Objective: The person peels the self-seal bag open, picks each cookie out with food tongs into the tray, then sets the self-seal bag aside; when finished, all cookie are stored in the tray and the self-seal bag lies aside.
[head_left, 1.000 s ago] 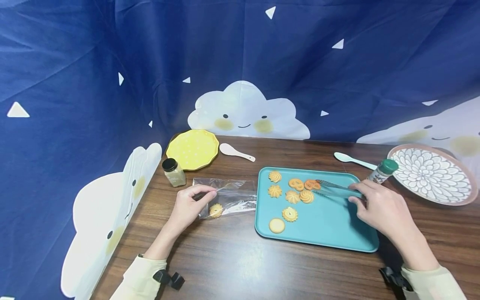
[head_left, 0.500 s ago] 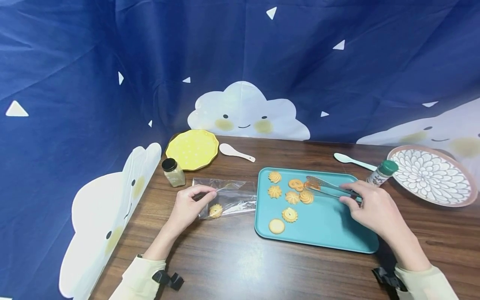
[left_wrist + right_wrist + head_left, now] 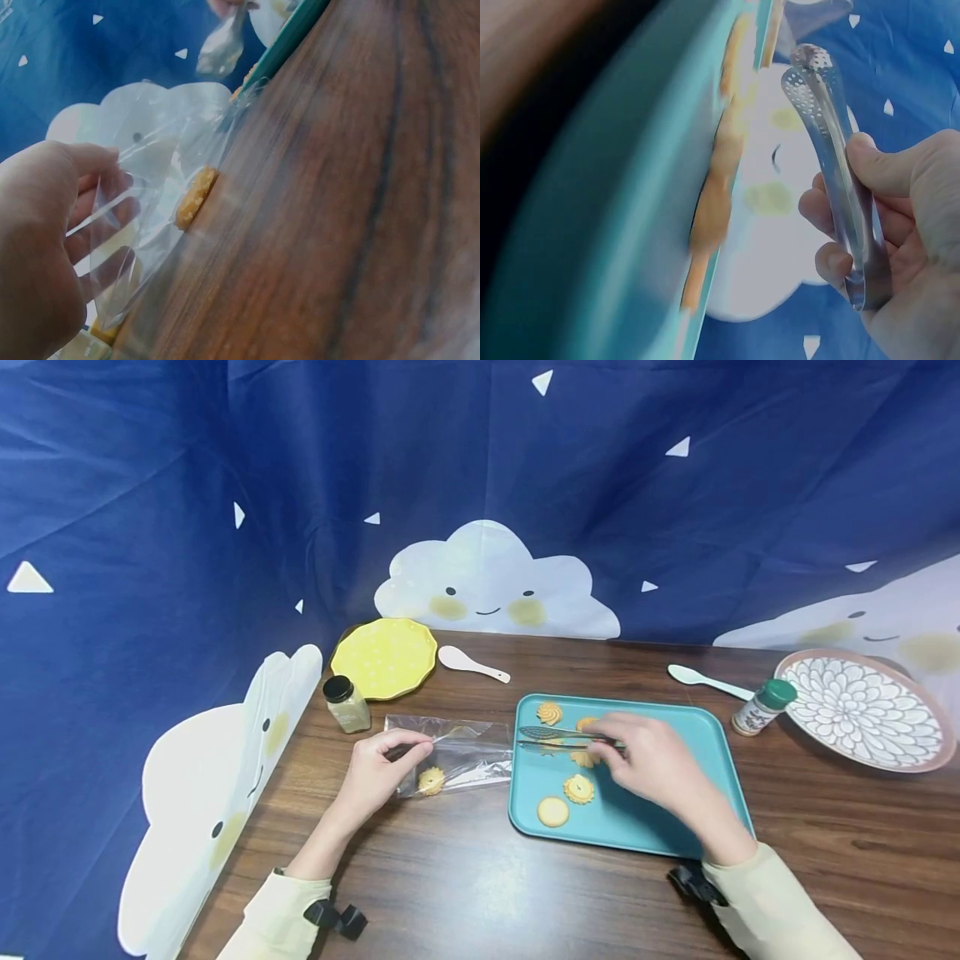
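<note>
My left hand (image 3: 380, 767) pinches the upper edge of a clear plastic bag (image 3: 480, 752) between thumb and index finger. One flower-shaped cookie (image 3: 431, 781) is inside the bag, near my hand. In my right hand (image 3: 651, 758) are metal tongs (image 3: 840, 172) with perforated tips, held over the teal tray (image 3: 667, 839). The tips reach its left edge, beside the bag's right end, and no cookie shows between them. On the tray lie a swirl cookie (image 3: 549, 713), a round plain cookie (image 3: 553, 811) and a flower cookie (image 3: 579, 789); my hand and the tongs cover others.
A yellow plate (image 3: 385, 658), a black-capped jar (image 3: 348, 704) and a white spoon (image 3: 474, 664) are at the back left. To the right stand a green-capped shaker (image 3: 763, 707), a pale green spoon (image 3: 708, 682) and a flower-patterned plate (image 3: 865, 710).
My right hand has carried the tongs leftward across the tray, from the reddish pretzel-shaped cookie to the left edge. My left hand and the bag have stayed in place.
</note>
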`<state>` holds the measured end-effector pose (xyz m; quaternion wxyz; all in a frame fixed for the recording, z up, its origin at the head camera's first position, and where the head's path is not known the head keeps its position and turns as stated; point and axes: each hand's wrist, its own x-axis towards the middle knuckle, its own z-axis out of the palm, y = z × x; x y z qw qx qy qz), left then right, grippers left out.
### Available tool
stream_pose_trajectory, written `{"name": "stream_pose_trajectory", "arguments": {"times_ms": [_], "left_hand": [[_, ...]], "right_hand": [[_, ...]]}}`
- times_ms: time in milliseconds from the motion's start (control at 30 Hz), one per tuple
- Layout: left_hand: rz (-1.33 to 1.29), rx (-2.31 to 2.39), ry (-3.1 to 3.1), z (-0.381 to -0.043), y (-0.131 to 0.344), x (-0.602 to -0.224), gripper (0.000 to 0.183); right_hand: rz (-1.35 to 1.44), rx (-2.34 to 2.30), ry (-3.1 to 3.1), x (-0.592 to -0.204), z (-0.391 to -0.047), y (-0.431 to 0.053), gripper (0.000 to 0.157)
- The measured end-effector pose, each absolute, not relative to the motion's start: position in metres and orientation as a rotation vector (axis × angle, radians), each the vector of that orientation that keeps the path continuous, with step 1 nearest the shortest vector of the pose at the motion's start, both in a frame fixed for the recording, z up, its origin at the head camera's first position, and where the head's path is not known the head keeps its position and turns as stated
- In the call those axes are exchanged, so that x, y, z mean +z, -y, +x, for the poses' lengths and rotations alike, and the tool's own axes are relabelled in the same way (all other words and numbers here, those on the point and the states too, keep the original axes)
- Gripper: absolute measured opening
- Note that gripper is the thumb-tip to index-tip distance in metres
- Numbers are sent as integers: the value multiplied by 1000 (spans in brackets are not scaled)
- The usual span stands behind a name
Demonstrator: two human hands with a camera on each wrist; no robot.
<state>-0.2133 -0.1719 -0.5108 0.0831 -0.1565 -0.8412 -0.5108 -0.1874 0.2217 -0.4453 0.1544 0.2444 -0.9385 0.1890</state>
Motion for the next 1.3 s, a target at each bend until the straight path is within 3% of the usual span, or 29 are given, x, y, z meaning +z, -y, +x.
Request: {"name": "stream_pose_trajectory", "arguments": {"times_ms": [467,900,1067,1300], "left_hand": [[-493,-1538,2498,-213,171,-509,15],[-554,-1551,2483,-212,171,-510,11],[-534,-1550,2492,-212,171,-512,10],[-530,-1554,2495,-212,171,-511,17]], "right_hand": [[888,479,2870,-448,-215,-137,22],[1218,482,2764,-455,-215,-114,24],[1252,416,2725,-458,-214,-108,26],[1232,428,2675,-459,-211,-106,17]]}}
